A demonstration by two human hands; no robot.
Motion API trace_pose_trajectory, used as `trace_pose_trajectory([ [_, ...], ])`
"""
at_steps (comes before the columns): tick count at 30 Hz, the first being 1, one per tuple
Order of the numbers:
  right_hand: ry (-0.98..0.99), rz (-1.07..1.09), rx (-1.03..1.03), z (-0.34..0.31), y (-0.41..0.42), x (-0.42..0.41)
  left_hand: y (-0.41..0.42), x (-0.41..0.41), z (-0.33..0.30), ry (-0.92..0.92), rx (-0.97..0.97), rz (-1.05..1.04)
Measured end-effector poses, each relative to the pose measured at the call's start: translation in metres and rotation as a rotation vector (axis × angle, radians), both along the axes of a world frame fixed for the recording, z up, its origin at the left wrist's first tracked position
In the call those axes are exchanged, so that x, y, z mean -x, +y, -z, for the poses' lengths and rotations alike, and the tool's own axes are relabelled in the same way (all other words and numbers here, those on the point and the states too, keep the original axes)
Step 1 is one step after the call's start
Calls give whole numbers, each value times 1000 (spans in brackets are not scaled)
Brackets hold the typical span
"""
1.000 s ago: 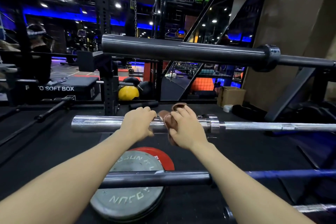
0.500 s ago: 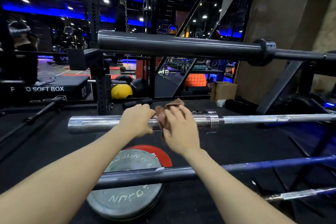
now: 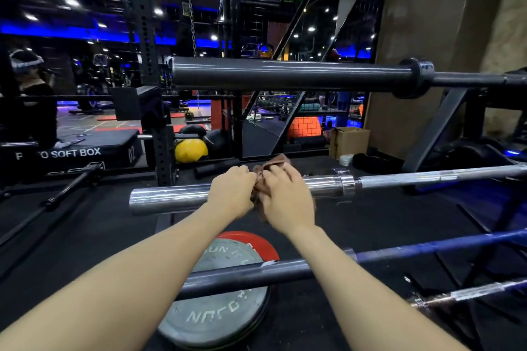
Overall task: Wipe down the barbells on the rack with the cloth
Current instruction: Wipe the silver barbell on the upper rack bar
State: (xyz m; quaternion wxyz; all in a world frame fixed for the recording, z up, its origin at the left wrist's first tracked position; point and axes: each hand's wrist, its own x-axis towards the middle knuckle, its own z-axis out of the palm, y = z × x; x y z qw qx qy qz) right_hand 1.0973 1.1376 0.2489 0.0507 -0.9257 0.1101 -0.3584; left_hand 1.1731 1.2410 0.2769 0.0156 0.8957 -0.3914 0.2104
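Observation:
A chrome barbell point(image 3: 168, 199) lies across the rack at mid height. My left hand point(image 3: 231, 194) curls over its sleeve. My right hand point(image 3: 288, 196) sits just beside it and holds a brown cloth point(image 3: 273, 164) wrapped on the same sleeve, left of the collar point(image 3: 345, 182). Most of the cloth is hidden under my fingers. A dark barbell point(image 3: 285, 74) runs above, and a blue-shafted barbell point(image 3: 427, 248) runs below, under my forearms.
Grey and red weight plates point(image 3: 222, 313) lie on the black floor beneath the lowest bars. A black rack upright point(image 3: 159, 128) stands at the left, with a soft box point(image 3: 71, 151) and a yellow ball point(image 3: 189, 149) behind. A person sits far left.
Both hands have stayed on the chrome sleeve and drawn closer together. The cloth is bunched more tightly under my right hand. My view has shifted slightly left.

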Motion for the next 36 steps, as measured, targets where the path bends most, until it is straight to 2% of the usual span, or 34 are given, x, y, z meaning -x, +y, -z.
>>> trace_pose_trajectory([
  [3, 74, -28, 16, -5, -11, 3, 6, -2, 5, 28, 50, 30],
  [4, 69, -15, -35, -6, -21, 9, 10, -3, 6, 45, 69, 47],
  [7, 15, 187, -245, -8, -51, 29, 27, -5, 8, 57, 189, 77],
  [10, 9, 286, -251, -9, -37, 21, 48, -15, 12, 59, 324, 42],
  [14, 23, 66, -93, -5, 31, -10, 61, -18, 20, 76, 319, 41],
  [17, 79, -48, -68, -14, 42, -16, 70, -16, 20, 23, 369, 42],
  [20, -2, -51, -274, -21, 11, 1, 94, -18, 19, 18, 499, -57],
  [23, -4, 147, -319, -19, -18, 14, 120, -23, 22, -9, 621, -263],
  [26, 54, 211, -162, -18, -10, 3, 129, -22, 21, 163, 731, -460],
  [29, 63, 130, -93, -19, 26, -16, 130, -23, 16, 401, 845, -507],
  [33, 123, -26, -30, -20, 83, -40, 135, -27, 12, 485, 887, -530],
  [36, 204, -170, -62, -27, 91, -45, 140, -28, 13, 510, 942, -512],
])
